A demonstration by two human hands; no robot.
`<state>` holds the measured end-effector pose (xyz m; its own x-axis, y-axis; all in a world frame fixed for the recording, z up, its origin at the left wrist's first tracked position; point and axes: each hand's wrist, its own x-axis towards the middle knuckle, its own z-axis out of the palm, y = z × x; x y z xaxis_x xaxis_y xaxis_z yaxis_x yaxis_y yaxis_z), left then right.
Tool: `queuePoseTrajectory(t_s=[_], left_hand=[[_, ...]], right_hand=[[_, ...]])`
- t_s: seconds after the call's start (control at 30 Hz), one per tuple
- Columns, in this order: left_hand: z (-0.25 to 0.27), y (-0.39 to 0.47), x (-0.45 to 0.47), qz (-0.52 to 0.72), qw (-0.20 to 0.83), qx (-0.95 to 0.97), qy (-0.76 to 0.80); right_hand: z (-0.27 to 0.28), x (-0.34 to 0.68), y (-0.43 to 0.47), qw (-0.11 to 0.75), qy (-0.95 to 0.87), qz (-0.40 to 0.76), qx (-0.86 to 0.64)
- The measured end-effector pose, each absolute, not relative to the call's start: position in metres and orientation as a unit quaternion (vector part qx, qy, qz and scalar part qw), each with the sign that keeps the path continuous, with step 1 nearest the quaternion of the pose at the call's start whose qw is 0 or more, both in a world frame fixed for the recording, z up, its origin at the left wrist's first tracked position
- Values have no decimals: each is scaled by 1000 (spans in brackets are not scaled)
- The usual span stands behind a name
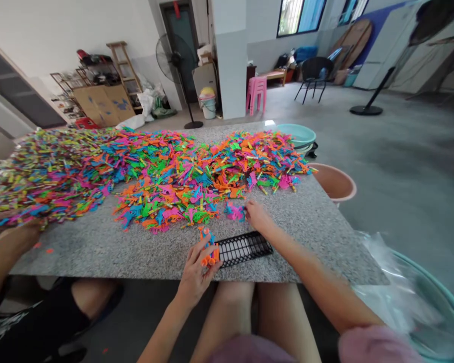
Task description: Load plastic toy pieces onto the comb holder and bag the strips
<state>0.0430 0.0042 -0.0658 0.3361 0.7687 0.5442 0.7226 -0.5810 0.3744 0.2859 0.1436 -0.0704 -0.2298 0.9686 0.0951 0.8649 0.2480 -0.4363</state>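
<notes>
A black lattice plastic basket (244,249) lies near the front edge of the speckled stone table. My left hand (194,267) is at its left end, fingers curled around a few small orange plastic pieces (211,256), with some blue among them. Farther out, my right hand (257,216) pinches the blue edge of a little pink-and-blue cluster of plastic pieces (234,212) on the tabletop. Behind both hands spreads a big heap of bright plastic pieces (181,186) in orange, green, pink and blue; their exact kind is too small to make out.
On the left, a co-worker's hand (18,239) reaches into a second, yellowish heap (49,166). Past the table's right edge stand a pink basin (335,184), a teal basin (297,133) and a tub with clear plastic bags (401,287). A standing fan (176,59) is behind.
</notes>
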Motion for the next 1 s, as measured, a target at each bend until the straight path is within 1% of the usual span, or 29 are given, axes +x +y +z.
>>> queuePoseTrajectory(t_s=[0.07, 0.1, 0.17, 0.23, 0.33, 0.47, 0.6, 0.77, 0.87, 1.0], left_hand=[[-65, 4, 42, 351, 30, 817, 457], [-64, 5, 41, 349, 29, 818, 456], [-64, 6, 40, 345, 24, 823, 451], [-65, 7, 39, 344, 18, 827, 445], [-64, 8, 39, 342, 17, 828, 445], [-64, 6, 40, 339, 12, 826, 450], [-65, 5, 42, 337, 19, 823, 457], [-68, 6, 43, 354, 18, 823, 444], [-67, 6, 42, 352, 21, 821, 450], [-66, 4, 41, 340, 31, 822, 456]], right_hand=[[-76, 287, 127, 271, -744, 249, -558], [-80, 285, 117, 303, -731, 316, -524], [-89, 275, 99, 337, -700, 428, -462], [-97, 257, 85, 367, -669, 465, -449], [-103, 227, 81, 396, -657, 437, -469], [-97, 213, 86, 369, -700, 418, -446], [-97, 225, 87, 380, -693, 429, -437], [-109, 224, 88, 397, -673, 446, -436], [-112, 213, 88, 352, -701, 406, -468], [-96, 206, 87, 221, -791, 305, -483]])
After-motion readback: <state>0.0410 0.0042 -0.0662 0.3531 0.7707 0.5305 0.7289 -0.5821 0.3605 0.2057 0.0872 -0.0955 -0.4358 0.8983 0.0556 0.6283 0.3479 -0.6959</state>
